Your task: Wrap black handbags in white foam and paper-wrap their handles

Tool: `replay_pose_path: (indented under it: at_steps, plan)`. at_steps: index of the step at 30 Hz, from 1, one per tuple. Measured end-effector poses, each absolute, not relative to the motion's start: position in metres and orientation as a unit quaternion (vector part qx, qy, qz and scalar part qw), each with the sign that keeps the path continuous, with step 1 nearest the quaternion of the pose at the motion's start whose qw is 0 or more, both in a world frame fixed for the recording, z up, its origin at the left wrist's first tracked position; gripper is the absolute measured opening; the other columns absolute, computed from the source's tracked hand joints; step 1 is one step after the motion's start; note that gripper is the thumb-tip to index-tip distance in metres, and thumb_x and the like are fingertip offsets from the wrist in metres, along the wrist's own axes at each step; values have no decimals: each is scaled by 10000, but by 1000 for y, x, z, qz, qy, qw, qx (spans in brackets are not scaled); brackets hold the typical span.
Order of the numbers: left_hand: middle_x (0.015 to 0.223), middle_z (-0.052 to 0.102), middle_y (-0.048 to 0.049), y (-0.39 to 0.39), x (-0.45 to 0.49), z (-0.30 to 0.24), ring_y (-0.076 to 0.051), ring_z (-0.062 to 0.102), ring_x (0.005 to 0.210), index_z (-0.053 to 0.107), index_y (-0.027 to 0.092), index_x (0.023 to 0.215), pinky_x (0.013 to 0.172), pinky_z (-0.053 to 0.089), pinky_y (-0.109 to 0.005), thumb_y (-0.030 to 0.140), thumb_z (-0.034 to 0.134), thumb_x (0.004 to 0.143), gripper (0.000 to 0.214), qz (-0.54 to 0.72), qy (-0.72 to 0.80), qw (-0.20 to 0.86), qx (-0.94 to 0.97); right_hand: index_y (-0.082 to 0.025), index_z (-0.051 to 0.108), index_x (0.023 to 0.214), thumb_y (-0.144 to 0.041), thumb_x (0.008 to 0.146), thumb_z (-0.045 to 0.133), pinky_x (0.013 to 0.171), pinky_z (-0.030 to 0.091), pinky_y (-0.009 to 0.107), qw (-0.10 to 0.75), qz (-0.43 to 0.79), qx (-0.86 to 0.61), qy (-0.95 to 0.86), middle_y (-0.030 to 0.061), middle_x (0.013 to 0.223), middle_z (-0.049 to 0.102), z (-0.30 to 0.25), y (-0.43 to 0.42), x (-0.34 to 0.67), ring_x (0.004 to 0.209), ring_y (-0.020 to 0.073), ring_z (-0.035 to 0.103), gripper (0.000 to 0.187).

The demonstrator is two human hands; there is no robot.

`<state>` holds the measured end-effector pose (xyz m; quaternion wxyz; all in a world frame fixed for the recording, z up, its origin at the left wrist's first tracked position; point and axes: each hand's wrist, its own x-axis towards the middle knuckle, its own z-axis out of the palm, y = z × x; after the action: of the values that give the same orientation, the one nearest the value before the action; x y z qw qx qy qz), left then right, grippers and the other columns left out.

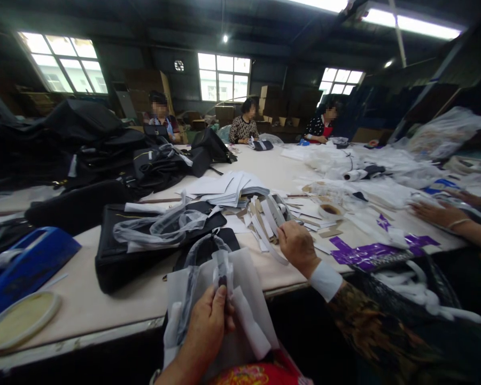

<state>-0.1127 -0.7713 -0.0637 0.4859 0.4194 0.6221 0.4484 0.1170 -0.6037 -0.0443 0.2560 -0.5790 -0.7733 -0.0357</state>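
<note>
My left hand (209,323) is closed around a plastic-wrapped strap of a black handbag, in front of the table edge. Thin white wrapping sheet (250,278) covers much of this bag, hiding most of its body. Out over the table, my right hand (299,247) has its fingers curled on a paper strip (270,214) in a loose heap of white and brown strips; its fingertips are partly hidden. Left of the heap lies another black handbag (116,251) with plastic-wrapped handles on top.
A stack of white sheets (228,188) lies behind the strips. Tape rolls (331,211) and purple plastic (364,252) are to the right. Black bags (88,144) pile up at left, near a blue bin (36,262). Another person's hands (441,214) are at far right; several people sit opposite.
</note>
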Motion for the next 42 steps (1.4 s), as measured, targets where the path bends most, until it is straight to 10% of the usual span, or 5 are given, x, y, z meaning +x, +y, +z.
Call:
replay_pose_path:
  at_steps: [10, 22, 34, 42]
  plan:
    - [633, 608, 3, -775, -111, -58, -136, 553, 444, 532, 195, 804, 424, 410, -241, 664, 438, 878, 484, 458, 611, 492, 419, -137, 623, 914, -181, 981, 474, 577, 290, 287, 111, -23, -600, -792, 88, 757, 682, -101, -627, 125, 671, 196, 603, 169]
    - [603, 618, -4, -774, -110, -61, -138, 558, 446, 542, 193, 799, 421, 419, -237, 644, 452, 894, 470, 458, 615, 485, 420, -167, 699, 884, -313, 974, 504, 803, 382, 310, 72, 29, -501, -862, 109, 958, 656, -91, -646, 124, 913, 223, 585, 260]
    - [641, 620, 5, -776, -109, -61, -125, 561, 455, 530, 195, 823, 424, 421, -227, 604, 446, 916, 428, 465, 613, 489, 412, -169, 626, 696, -197, 732, 687, 712, 419, 295, 179, 271, -548, -771, 60, 757, 657, -90, -611, 111, 790, 216, 612, 76]
    - [656, 623, 2, -775, -109, -61, -127, 557, 453, 534, 191, 822, 417, 413, -229, 616, 455, 909, 441, 470, 604, 498, 407, -169, 561, 1110, -382, 806, 544, 462, 371, 216, 356, 506, -521, -588, -38, 619, 576, -90, -622, 121, 490, 118, 507, 371]
